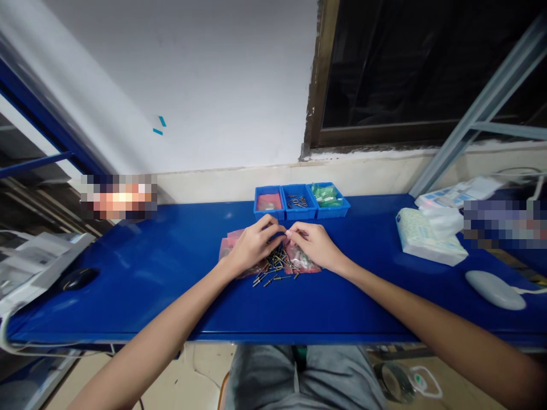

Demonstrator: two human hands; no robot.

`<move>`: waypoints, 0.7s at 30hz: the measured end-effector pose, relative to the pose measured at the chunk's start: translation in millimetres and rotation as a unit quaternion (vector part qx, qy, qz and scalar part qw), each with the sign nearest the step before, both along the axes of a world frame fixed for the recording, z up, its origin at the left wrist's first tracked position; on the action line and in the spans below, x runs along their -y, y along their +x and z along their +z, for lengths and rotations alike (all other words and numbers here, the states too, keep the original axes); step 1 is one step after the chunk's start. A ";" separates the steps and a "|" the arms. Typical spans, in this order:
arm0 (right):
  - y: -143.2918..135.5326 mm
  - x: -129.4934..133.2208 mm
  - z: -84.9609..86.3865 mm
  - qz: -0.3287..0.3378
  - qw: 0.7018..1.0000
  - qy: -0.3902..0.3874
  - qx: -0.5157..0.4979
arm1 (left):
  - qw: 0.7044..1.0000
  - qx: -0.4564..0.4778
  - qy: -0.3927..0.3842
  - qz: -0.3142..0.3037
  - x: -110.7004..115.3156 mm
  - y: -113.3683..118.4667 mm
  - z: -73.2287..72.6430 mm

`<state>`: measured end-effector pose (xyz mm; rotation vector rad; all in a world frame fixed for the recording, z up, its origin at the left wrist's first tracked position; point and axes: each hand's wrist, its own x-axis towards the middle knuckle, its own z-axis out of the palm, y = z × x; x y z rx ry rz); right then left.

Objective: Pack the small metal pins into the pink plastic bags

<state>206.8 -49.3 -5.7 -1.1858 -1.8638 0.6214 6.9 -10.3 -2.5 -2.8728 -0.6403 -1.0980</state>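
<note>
My left hand [256, 242] and my right hand [315, 244] meet over the middle of the desk, their fingertips almost touching. Both are closed in a pinch; whatever is between the fingers is too small or hidden to name. Just below them lies a loose pile of metal pop rivets [277, 265] with long thin pins. A pink plastic bag [304, 263] with small contents lies under my right hand. Another pink bag [226, 246] shows partly behind my left hand. Behind the hands stand three joined blue bins: left bin [269, 215], middle bin [299, 214], right bin [334, 213].
Pink material lies in the left bin, rivets in the middle one, green plastic bags [327, 195] in the right one. On the blue desk [179, 290] are a tissue pack [427, 239] and a white mouse [494, 289] at right, and a black mouse [79, 279] at left.
</note>
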 end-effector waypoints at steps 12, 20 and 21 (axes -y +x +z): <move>2.0 -3.4 -3.6 0.003 0.999 0.036 -0.040 | 0.994 0.061 -0.087 -0.004 3.8 2.5 6.4; 0.8 0.9 1.7 0.004 0.999 0.039 0.007 | 0.985 0.102 -0.138 -0.002 3.9 5.1 8.1; 0.5 1.3 2.2 0.003 0.999 0.038 0.009 | 0.984 0.108 -0.141 0.002 3.7 5.4 7.1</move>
